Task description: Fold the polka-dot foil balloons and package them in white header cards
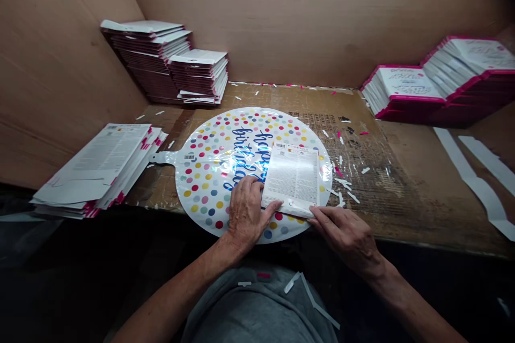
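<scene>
A flat round foil balloon (213,193) with coloured dots and blue "happy birthday" lettering lies on cardboard, its neck pointing left. On its right part rests a white printed packet (293,177) with small text and a barcode. My left hand (247,211) lies on the balloon beside the packet, fingers bent and spread from the thumb, which touches the packet's lower left edge. With thumb and fingers, my right hand (341,230) pinches the packet's lower right corner. What lies under my left palm is hidden.
Stacked packets stand at the back left (201,75) and back right (410,86). Another packet pile (96,166) lies at the left. Small white and pink paper scraps (344,182) are scattered right of the balloon. White paper strips (470,177) lie far right. Wooden panels (281,16) enclose the surface.
</scene>
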Tool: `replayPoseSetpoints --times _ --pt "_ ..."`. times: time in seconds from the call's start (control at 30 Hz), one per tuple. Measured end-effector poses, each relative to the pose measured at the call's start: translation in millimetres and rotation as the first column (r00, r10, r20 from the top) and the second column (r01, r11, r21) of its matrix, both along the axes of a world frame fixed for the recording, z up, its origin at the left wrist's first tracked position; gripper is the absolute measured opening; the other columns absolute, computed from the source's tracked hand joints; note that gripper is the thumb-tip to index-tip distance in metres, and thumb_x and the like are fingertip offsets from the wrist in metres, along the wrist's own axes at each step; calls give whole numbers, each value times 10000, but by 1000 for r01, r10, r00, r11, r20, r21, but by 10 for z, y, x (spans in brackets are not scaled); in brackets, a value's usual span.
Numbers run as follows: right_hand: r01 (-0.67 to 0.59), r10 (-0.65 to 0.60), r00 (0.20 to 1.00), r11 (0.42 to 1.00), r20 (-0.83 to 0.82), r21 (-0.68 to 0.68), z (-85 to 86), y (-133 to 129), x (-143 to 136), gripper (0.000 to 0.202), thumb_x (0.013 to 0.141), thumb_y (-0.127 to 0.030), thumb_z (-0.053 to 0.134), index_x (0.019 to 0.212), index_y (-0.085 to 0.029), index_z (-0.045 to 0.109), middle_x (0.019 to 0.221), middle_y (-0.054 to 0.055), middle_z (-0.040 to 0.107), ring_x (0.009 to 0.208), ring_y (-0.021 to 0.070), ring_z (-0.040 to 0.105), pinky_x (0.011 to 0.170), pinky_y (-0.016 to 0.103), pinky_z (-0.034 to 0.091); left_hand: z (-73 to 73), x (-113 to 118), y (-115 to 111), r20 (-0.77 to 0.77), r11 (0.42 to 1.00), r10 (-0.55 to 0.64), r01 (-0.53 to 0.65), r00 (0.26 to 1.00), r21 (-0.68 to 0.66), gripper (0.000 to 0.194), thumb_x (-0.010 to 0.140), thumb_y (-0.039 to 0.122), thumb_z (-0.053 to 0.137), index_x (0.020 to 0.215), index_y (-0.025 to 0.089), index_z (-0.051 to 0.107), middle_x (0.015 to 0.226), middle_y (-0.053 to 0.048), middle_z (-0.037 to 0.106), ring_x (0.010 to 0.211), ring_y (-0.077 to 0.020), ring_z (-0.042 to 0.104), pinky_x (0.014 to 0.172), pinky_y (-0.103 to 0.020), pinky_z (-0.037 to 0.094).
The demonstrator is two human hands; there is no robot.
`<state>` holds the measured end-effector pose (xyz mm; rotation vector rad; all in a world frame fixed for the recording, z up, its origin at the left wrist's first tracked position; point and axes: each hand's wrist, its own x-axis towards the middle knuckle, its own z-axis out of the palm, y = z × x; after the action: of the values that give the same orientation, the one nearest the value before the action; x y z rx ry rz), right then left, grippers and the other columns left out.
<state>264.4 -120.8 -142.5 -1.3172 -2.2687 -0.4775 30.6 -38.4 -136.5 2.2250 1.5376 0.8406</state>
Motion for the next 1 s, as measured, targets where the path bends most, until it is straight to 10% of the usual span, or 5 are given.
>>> replayPoseSetpoints --times 0.13,0.23,0.47,0.8,1.0 --pt "14 -6 997 995 -82 99 -25 53 -110 339 936 -150 602 1274 -120 586 1023 132 717 915 202 685 802 297 536 198 -27 -124 322 948 202 -101 925 -303 508 764 504 728 1122 165 607 1037 -127 694 972 -301 663 862 -444 540" --pt "-25 38 992 994 -116 107 -25 206 -306 341 951 -181 583 1290 -146 581 1055 134 708 944 209 679 820 313 540 243 -45 -70 606 766 358 147 711 -625 538 740 571 728 1059 146 647 919 -110 732 732 -239 702 661 -355 584" --pt "63 -57 961 998 -272 16 123 715 -850 232 982 -330 535 1074 -150 649 984 120 697 908 229 642 799 351 505 175 -50 180 777 734 572 259 264 -628 563 624 422 867 1054 122 665 998 -102 745 685 -166 704 608 -258 589" --pt "-33 33 999 974 -6 -223 334 1267 -1365 215 983 -195 453 790 -205 548 719 59 604 615 193 571 502 297 364 201 -282 354 836 824 515 158 188 -544 402 731 455 785 962 146 671 837 -46 727 708 -157 680 679 -260 555" --pt "-222 128 893 959 -433 -174 293 1609 -1466 284 1031 -321 381 801 -218 512 700 3 603 581 136 592 534 244 426 348 -553 647 842 862 455 95 289 -498 405 700 522 791 815 151 677 813 -35 692 701 -147 640 638 -244 544"
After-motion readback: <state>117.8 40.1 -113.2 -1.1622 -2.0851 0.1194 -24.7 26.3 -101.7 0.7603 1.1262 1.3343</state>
